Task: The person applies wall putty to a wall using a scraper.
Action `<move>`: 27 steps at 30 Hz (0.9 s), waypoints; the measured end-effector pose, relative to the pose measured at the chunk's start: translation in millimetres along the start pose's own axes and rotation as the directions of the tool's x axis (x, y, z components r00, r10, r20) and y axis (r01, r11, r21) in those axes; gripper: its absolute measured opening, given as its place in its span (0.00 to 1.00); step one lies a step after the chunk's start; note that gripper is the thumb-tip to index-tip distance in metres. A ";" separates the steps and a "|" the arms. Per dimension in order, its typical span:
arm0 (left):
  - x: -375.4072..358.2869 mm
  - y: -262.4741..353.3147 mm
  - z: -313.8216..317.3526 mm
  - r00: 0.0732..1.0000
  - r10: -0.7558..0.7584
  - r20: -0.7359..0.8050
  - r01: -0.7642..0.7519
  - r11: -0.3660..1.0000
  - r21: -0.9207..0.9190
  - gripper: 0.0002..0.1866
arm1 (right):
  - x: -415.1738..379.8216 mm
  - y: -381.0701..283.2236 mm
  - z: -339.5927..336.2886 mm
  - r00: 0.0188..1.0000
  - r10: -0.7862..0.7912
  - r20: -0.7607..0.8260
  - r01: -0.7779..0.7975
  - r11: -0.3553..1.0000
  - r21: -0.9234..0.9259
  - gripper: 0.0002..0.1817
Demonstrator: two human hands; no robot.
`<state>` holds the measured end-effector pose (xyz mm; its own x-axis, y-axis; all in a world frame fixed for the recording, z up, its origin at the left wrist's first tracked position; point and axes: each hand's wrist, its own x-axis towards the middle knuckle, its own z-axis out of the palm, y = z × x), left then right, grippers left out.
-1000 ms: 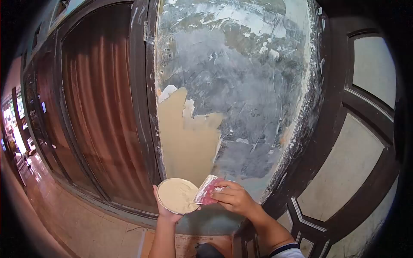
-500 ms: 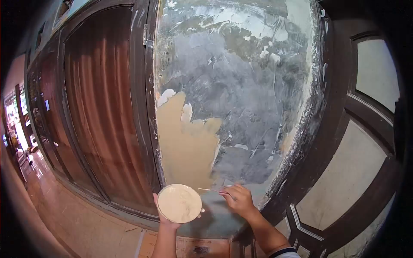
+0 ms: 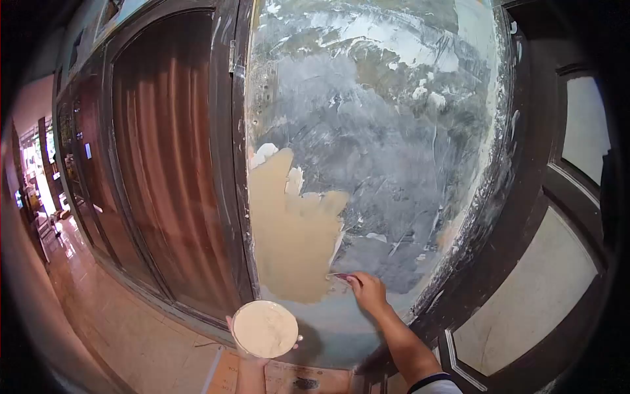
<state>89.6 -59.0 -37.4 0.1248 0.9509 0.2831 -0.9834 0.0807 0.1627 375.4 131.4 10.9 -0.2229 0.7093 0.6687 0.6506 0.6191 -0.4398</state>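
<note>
My left hand (image 3: pixel 252 354) holds a round bowl (image 3: pixel 264 329) full of cream-coloured filler, low in the head view. My right hand (image 3: pixel 367 291) grips a small pink scraper (image 3: pixel 340 276) and presses its edge against the wall panel (image 3: pixel 387 131). The scraper sits at the lower right edge of a beige patch of fresh filler (image 3: pixel 295 233). The surrounding panel is rough grey with white streaks.
A dark wooden frame (image 3: pixel 230 164) borders the panel on the left, with a reddish-brown door (image 3: pixel 164 164) beyond it. Dark panelled woodwork (image 3: pixel 558 262) stands at the right. A tiled floor (image 3: pixel 118 308) runs off to the left. Paper (image 3: pixel 289 379) lies below the bowl.
My right hand lifted the scraper off the bowl and carried it up to the wall. The bowl dropped lower, and the view shifted slightly.
</note>
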 end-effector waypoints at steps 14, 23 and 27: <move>-17.9 38.2 23.1 1.000 -0.007 0.024 0.012 0.981 -0.194 0.66 | -17.6 -14.8 17.6 0.996 -0.028 -0.084 0.030 0.999 0.022 0.09; -35.0 71.0 7.2 0.998 -0.052 0.041 0.055 0.994 -0.097 0.64 | 0.9 -40.7 -8.5 0.977 0.051 -0.208 -0.041 0.998 0.049 0.07; -41.2 71.3 6.7 0.996 -0.013 -0.085 0.012 1.000 -0.021 0.59 | -39.7 -28.1 34.2 0.999 -0.018 -0.046 0.016 0.999 -0.047 0.08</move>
<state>15.2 -94.5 -31.1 0.1264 0.9716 0.1999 -0.9845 0.0981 0.1456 341.1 97.4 -23.8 -0.2009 0.6815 0.7037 0.6800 0.6141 -0.4006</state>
